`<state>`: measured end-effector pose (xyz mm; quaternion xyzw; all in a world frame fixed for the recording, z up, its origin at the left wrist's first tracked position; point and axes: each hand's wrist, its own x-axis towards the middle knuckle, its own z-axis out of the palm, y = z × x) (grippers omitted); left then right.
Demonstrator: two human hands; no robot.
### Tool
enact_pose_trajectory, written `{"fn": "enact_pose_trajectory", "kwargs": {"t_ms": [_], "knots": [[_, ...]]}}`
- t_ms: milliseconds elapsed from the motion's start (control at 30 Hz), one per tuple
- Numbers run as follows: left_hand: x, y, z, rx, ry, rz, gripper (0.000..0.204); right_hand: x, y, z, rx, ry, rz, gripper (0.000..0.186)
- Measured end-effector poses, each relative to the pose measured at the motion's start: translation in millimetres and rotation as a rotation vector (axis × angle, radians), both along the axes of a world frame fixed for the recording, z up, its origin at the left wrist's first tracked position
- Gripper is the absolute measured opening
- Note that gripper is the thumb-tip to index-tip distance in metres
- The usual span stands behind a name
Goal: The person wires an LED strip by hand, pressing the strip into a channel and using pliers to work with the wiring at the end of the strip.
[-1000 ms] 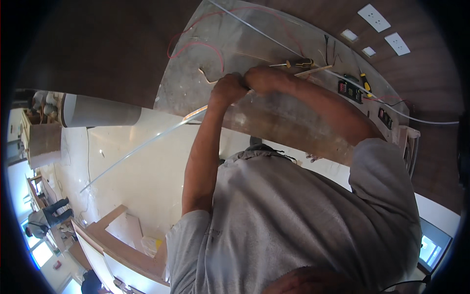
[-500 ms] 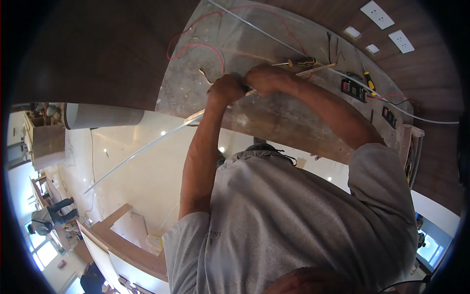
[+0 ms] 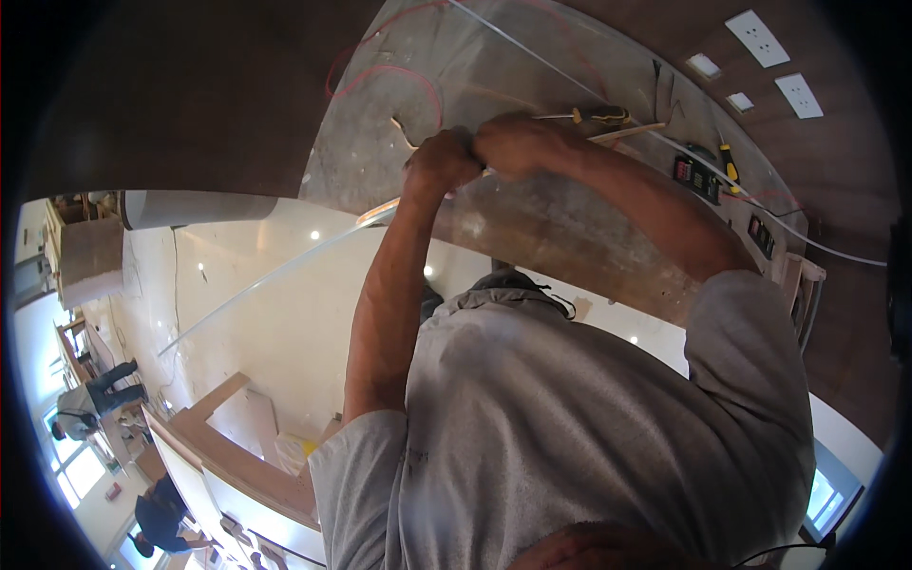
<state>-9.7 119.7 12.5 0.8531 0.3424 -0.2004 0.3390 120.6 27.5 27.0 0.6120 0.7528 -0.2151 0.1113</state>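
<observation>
On a worn grey board (image 3: 361,142), my left hand (image 3: 442,163) is closed on a long, thin, pale strip (image 3: 256,285) that runs down to the lower left, orange-lit near my wrist. My right hand (image 3: 522,144) is closed right beside it, fingertips meeting the left ones; what they pinch is hidden. Just beyond lie a screwdriver (image 3: 598,114) with a black-and-yellow handle, a thin wooden stick (image 3: 631,133), a short beige cable (image 3: 404,131) and red wire (image 3: 389,68). Farther right are two dark box-shaped units (image 3: 696,179) and a yellow-handled tool (image 3: 730,165).
A dark panel wall (image 3: 836,171) carries white socket plates (image 3: 755,38). A long white cable (image 3: 826,245) crosses the board. Behind at lower left are wooden frames (image 3: 218,418) and two other people (image 3: 161,508) at work benches; wires trail across the pale floor (image 3: 285,247).
My joined hands have shifted slightly up and right, still close together on the strip. The person at the lower left has come further into view, bent over.
</observation>
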Motion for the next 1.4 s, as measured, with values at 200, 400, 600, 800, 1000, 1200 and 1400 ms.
{"fn": "enact_pose_trajectory", "kwargs": {"t_ms": [200, 400, 600, 800, 1000, 1200, 1400], "knots": [[-17, 11, -23, -0.083, -0.153, -0.033, 0.030, -24, 9, 3, -0.136, -0.152, -0.049, 0.021], [-13, 2, -14, -0.011, -0.152, 0.072, 0.030, -8, 4, 14, -0.111, -0.100, -0.122, 0.021], [-18, 13, -17, -0.168, -0.144, -0.012, 0.028, 0, -6, 3, -0.011, 0.025, -0.153, 0.025], [-16, 7, -17, -0.105, -0.187, -0.049, 0.027, -4, -47, -18, 0.259, 0.169, -0.253, 0.013], [-17, 3, -33, 0.048, -0.161, -0.033, 0.039, -30, -73, -46, 0.568, 0.124, -0.342, 0.016], [-20, 2, -48, 0.240, -0.234, -0.086, 0.043, -35, -86, -74, 0.968, 0.128, -0.301, 0.018], [-21, 3, -47, 0.178, -0.198, -0.088, 0.044, -42, -87, -75, 1.070, 0.068, -0.302, 0.019]]}}
